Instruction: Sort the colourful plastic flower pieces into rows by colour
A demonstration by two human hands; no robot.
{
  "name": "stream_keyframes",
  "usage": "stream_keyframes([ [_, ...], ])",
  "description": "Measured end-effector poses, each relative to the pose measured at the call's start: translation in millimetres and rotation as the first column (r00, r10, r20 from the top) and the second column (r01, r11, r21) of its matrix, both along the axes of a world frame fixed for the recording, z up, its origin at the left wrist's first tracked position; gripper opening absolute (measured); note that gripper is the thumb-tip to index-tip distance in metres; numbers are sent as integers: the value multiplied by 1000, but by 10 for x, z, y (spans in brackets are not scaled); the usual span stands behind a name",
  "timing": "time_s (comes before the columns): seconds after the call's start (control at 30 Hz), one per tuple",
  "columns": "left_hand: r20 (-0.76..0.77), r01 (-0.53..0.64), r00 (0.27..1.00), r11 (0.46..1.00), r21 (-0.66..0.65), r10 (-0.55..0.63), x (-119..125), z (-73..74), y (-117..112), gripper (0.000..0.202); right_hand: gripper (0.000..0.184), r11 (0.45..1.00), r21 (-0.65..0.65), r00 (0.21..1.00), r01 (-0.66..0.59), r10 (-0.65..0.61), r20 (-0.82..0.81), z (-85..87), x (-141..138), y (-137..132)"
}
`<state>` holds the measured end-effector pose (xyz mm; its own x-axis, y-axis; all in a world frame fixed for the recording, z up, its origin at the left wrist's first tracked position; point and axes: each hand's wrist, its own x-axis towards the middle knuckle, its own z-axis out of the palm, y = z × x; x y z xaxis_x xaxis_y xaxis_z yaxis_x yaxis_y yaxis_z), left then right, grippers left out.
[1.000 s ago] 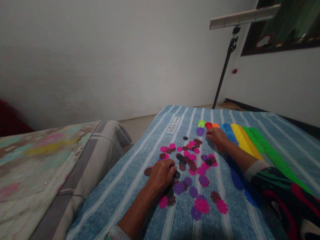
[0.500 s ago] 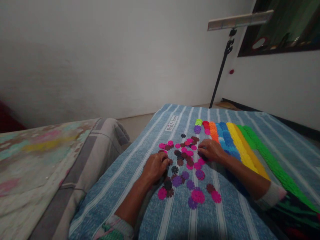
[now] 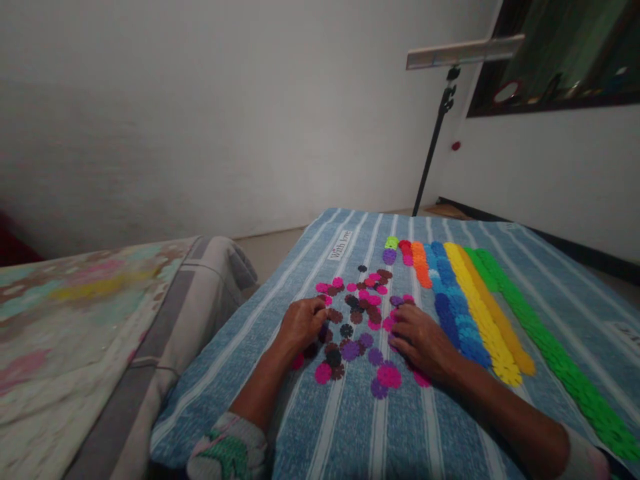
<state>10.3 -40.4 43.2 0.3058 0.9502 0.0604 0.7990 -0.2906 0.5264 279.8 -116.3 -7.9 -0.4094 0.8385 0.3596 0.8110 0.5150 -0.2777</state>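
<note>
Loose toothed plastic discs [image 3: 351, 350] in pink, brown, black and purple lie scattered over a blue striped cloth [image 3: 300, 427]. At the left edge of this pile is my left hand [image 3: 303, 325], its fingers bent and drawn together beside a brown disc [image 3: 335, 316]. Whatever may be between those fingertips is hidden. On the pile's right side my right hand [image 3: 419, 339] rests palm down, fingers reaching out and slightly apart over pink and purple discs. A purple disc [image 3: 396, 301] shows just beyond its fingers.
Overlapping rows of discs run along the right: orange [image 3: 421, 265], blue [image 3: 463, 313], yellow [image 3: 480, 313] and green [image 3: 545, 333]. A second covered surface [image 3: 100, 320] stands at the left across a gap. Behind stands a black pole [image 3: 430, 160] with a flat bar on top.
My right hand has moved from the far right of the pile toward me, uncovering discs and the blue row. My left hand has shifted slightly left and away from me. The view has turned slightly.
</note>
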Motion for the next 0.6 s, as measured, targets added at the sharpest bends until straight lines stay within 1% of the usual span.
stream_keyframes([
  [0.13, -15, -60, 998, 998, 22, 60, -88, 27, 29, 22, 19, 999, 32, 999, 1, 0, -44, -47, 36, -62],
  [0.23, -11, -80, 997, 997, 18, 81, -138, 30, 46, 20, 21, 999, 52, 996, 11, -6, -93, -81, 42, -107],
  [0.37, -44, -72, 996, 997, -25, 71, -148, 36, 36, 19, 20, 998, 50, 978, 37, -26, -206, -111, 46, -134],
  [0.47, -76, -57, 996, 996, -66, 52, -115, 49, 13, 19, 16, 998, 13, 952, 54, -47, -303, -113, 66, -131],
  [0.6, -97, -42, 995, 997, -57, 36, -74, 51, -6, 18, 16, 997, -29, 924, 77, -82, -374, -106, 101, -124],
])
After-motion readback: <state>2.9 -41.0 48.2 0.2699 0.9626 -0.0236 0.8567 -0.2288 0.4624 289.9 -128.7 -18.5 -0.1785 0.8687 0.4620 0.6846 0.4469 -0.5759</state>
